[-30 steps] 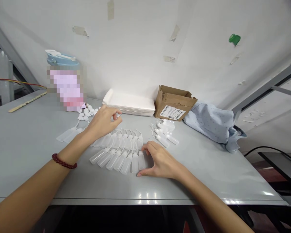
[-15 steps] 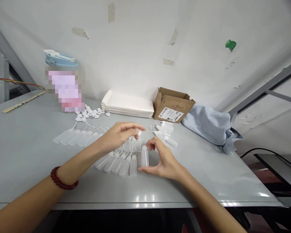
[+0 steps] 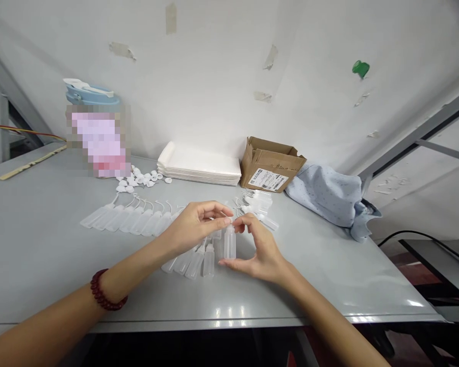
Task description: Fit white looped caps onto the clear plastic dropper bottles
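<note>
A small translucent squeeze bottle [image 3: 230, 243] stands upright between the thumb and fingers of my right hand [image 3: 260, 253], which is closed on it from the right. At the bottle's mouth, my left hand [image 3: 199, 224] pinches a small white cap, mostly hidden behind the fingertips. Left of the bottle, partly beneath my left hand, lies a front row of similar bottles [image 3: 208, 262]. Another row of bottles with thin tether-like strips [image 3: 128, 216] fans out farther left. Beyond my right hand lie several more bottles [image 3: 260, 201] in a loose cluster.
White caps [image 3: 139, 178] lie heaped at the back left, near a blurred pink item [image 3: 107, 142] and a blue container [image 3: 94, 95]. Along the wall are stacked white envelopes [image 3: 201, 165], an open cardboard box [image 3: 271, 165] and a pale blue cloth [image 3: 327, 196].
My left hand has moved right and slightly down, bringing its fingertips and the white cap from above left onto the bottle's mouth. My right hand keeps its hold on the bottle.
</note>
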The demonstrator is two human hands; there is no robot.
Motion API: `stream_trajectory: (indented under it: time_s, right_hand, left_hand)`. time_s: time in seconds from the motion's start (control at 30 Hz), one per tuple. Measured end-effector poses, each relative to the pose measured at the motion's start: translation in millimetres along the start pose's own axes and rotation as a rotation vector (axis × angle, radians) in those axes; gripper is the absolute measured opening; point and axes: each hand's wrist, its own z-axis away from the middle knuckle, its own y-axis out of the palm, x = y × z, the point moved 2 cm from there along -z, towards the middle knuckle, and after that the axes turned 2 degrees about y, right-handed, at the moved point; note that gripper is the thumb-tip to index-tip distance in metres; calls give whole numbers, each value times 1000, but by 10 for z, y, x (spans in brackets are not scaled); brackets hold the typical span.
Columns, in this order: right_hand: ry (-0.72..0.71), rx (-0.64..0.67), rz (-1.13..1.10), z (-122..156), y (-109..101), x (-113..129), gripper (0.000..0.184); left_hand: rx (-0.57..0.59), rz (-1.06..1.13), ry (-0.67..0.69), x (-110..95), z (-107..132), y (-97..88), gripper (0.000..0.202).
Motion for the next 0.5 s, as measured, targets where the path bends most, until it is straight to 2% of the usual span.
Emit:
stream_trajectory:
  time_s: [0.27,0.5]
  right_hand:
    - [-165,-81,59,27,-14,-15,49]
    - [-240,-128,142,58,18,-61,49]
  left_hand:
    - [-89,1,10,4,-26,-80,21]
    - [-76,-3,-7,35,-59,-124,22]
